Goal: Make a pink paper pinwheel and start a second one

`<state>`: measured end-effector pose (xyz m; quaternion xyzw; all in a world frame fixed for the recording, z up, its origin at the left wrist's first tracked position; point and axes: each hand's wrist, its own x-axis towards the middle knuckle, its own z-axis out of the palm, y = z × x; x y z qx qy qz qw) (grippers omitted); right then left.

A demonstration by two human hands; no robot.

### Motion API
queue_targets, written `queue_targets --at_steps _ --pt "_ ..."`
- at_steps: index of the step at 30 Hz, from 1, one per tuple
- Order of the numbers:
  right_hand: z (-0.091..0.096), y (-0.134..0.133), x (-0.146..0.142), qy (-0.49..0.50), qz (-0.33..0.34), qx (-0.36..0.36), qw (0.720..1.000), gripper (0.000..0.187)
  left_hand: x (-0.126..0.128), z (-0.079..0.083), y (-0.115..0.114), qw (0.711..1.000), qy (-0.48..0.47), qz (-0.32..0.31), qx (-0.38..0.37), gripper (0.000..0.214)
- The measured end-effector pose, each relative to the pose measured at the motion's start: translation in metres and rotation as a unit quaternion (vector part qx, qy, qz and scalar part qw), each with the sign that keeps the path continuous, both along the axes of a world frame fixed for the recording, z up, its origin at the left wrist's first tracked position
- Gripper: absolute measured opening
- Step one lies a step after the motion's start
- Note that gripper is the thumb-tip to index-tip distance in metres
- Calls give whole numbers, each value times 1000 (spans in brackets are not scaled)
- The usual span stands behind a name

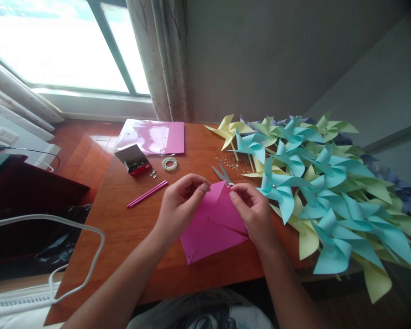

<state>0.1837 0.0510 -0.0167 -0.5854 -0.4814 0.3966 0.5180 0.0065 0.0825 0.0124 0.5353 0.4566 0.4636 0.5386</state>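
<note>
A pink paper square (212, 237) with diagonal cuts and small punched holes lies in front of me on the wooden table. My left hand (187, 198) is closed, thumb and forefinger pinched together at the sheet's upper left edge. At its upper right, the fingers of my right hand (248, 203) pinch the paper, beside the upper cut. A pointed flap stands up between both hands. Scissors (222, 173) lie just beyond the paper, blades apart, their handles mostly hidden behind the paper and my right hand.
Pinwheels (329, 169) in blue, yellow, green and purple crowd the right side. Left of my hands lie pink sticks (147, 194), a tape roll (169, 163), a small open box (133, 160) and a clear sleeve of pink paper (174, 137). Tiny metallic pieces (231, 161) are scattered behind the scissors.
</note>
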Motion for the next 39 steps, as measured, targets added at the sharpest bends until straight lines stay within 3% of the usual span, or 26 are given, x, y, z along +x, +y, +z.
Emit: queue_targets --at_steps 4,8,13,15,19,23,26,31,34,36,39 --pt "-12 1 5 64 -55 7 996 14 -4 4 2 998 -31 48 5 12" --pt "-18 0 8 114 -81 15 990 19 -8 -2 8 995 -7 98 27 15" --pt "-14 -1 9 176 -96 13 980 25 -14 -14 19 985 24 167 45 41" --pt "-11 -1 9 215 -99 15 971 23 -14 -16 21 988 -22 155 1 50" --pt "-7 0 9 259 -105 15 960 21 -10 -16 21 983 -107 54 -139 44" --pt "-10 -2 12 249 -96 -14 964 25 -4 -14 17 981 -109 18 -156 30" --pt "-11 -2 20 224 -66 -23 972 26 -5 -13 16 983 -98 27 -153 26" --pt "2 6 35 85 -65 45 993 24 -9 -14 18 993 -36 1 -111 21" --pt "16 16 34 -56 20 53 997 15 -10 -17 18 998 36 -29 -53 17" --pt "24 22 26 -134 91 71 984 11 -9 -18 18 994 97 -48 -6 14" --pt "29 31 12 -177 149 80 969 14 -10 -19 17 981 171 -73 57 14"
